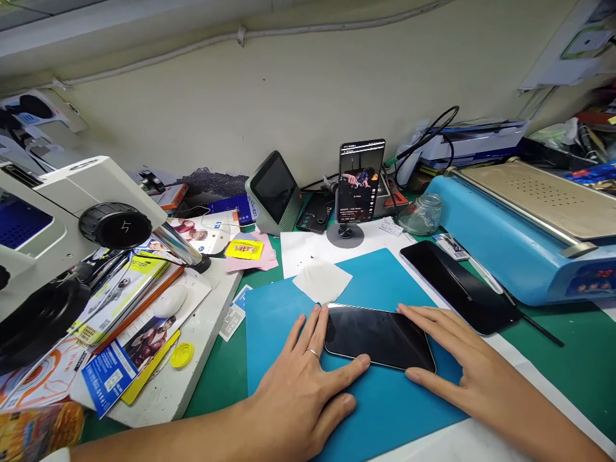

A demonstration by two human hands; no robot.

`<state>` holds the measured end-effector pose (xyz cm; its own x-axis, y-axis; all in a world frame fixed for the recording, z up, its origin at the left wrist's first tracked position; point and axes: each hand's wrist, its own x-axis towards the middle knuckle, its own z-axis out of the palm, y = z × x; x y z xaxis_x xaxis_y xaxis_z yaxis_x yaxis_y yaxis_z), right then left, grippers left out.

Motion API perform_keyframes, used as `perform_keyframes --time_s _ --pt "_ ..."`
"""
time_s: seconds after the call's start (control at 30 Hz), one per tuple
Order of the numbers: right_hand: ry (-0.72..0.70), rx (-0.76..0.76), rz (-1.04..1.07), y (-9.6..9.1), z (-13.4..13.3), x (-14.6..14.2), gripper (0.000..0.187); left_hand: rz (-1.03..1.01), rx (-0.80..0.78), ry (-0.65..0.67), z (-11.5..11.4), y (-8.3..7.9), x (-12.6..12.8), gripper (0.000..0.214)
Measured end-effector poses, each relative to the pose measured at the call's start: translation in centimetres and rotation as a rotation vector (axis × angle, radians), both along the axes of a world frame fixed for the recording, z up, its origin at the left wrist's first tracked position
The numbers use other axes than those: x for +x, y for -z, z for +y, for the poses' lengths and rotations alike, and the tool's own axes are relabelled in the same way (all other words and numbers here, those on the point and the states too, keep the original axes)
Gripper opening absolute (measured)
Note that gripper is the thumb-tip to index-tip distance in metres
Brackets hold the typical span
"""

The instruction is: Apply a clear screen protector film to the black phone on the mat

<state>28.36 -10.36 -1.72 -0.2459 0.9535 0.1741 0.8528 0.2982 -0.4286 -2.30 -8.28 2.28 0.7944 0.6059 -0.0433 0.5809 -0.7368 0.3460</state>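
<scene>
A black-screened smartphone lies face up on a blue mat, slightly slanted. My left hand grips its left end. The index finger presses the near edge, the longer fingers rest at the far left corner, and a ring shows on one of them. At the right end, my right hand spans the smartphone, fingers on the far edge and thumb on the near edge. A white square cloth or paper lies just beyond the left fingertips.
Right of the mat lie another dark phone and a blue machine with a perforated plate. A lit phone stands on a stand behind, near a glass jar. At left, a microscope rises over stacked boxes and a yellow cap.
</scene>
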Motion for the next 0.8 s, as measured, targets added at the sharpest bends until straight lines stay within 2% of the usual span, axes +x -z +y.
perform_keyframes --time_s 0.17,0.43,0.63,0.8 --pt "-0.008 0.024 0.001 -0.35 -0.21 -0.59 0.062 0.0 0.009 -0.002 -0.05 -0.04 -0.02 0.067" --pt "-0.025 0.045 -0.011 -0.17 -0.19 -0.66 0.059 -0.029 0.047 0.003 -0.23 0.85 -0.1 0.068" --pt "-0.021 0.036 -0.021 -0.73 -0.18 -0.79 0.056 -0.025 0.056 -0.005 -0.29 0.47 -0.07 0.069" --pt "-0.021 0.04 -0.043 -0.35 -0.34 -0.63 0.06 -0.034 0.058 -0.005 -0.22 0.56 -0.13 0.069"
